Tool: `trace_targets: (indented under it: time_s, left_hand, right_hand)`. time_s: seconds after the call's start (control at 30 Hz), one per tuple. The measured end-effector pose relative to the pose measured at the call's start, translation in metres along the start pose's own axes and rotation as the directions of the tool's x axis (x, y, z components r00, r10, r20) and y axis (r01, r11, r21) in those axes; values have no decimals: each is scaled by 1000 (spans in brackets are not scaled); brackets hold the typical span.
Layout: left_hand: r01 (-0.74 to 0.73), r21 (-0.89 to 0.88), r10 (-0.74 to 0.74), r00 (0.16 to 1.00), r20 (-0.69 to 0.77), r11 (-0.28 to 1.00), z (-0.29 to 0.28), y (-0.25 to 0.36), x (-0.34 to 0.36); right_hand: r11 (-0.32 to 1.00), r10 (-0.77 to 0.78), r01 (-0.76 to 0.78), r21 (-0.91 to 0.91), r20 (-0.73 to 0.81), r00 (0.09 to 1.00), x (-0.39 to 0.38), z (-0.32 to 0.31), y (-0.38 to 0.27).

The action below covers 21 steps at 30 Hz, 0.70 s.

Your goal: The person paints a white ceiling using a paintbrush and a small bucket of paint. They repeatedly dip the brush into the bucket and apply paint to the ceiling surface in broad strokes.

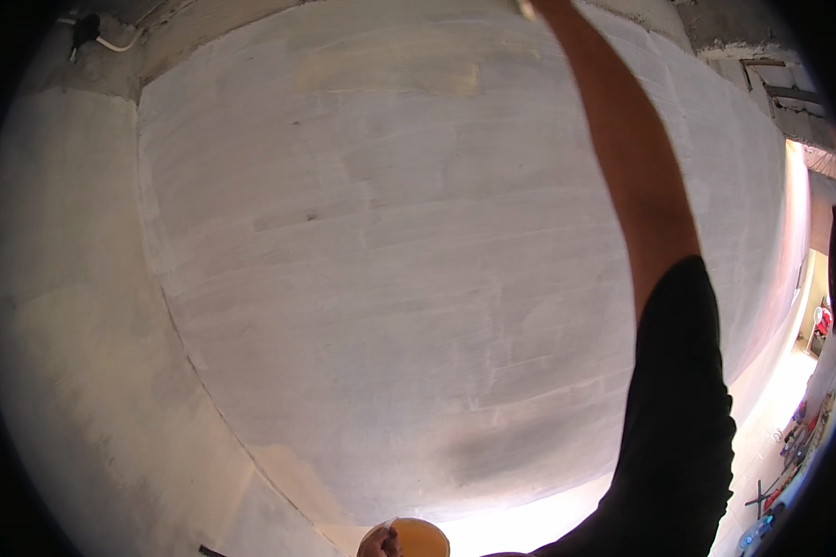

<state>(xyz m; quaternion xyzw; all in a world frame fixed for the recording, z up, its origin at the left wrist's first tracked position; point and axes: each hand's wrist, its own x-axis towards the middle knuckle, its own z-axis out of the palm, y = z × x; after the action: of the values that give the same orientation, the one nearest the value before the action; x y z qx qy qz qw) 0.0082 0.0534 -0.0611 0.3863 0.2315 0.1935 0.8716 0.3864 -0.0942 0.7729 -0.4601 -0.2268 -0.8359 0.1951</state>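
Observation:
My right arm in a dark sleeve stretches up to the top edge, where my right hand [541, 6] is at the pale plastered wall [390, 232], cut off by the frame. A small light-coloured thing shows at its fingers, too little visible to name. At the bottom centre my left hand [381, 543] is closed on the rim of a yellow container [423, 536], whose lower part is out of view.
A second plastered wall [74, 316] meets this one in a corner at the left. A dark fitting with a white cable [88, 32] is at upper left, rough concrete [734, 32] at upper right. Scattered objects [799, 432] lie on a tiled floor at the right edge.

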Motion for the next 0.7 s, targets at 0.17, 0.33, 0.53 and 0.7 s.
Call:
trace_targets:
  time_s: [0.17, 0.33, 0.53, 0.7]
  left_hand:
    - [36, 39, -31, 992, -119, 999, -2, 6, 0]
    - [-70, 69, 80, 984, -159, 995, -8, 11, -20]
    - [-101, 21, 103, 986, -129, 995, -13, 1, -19]
    - [-66, -34, 64, 996, -57, 997, -16, -6, -12]
  right_hand:
    - [944, 131, -176, 279, 173, 976, -12, 50, -194]
    - [918, -100, -19, 396, 277, 956, -14, -70, -306]
    - [743, 46, -161, 650, 191, 981, -8, -76, -343]
    - [592, 262, -398, 701, 299, 918, -13, -52, -306]
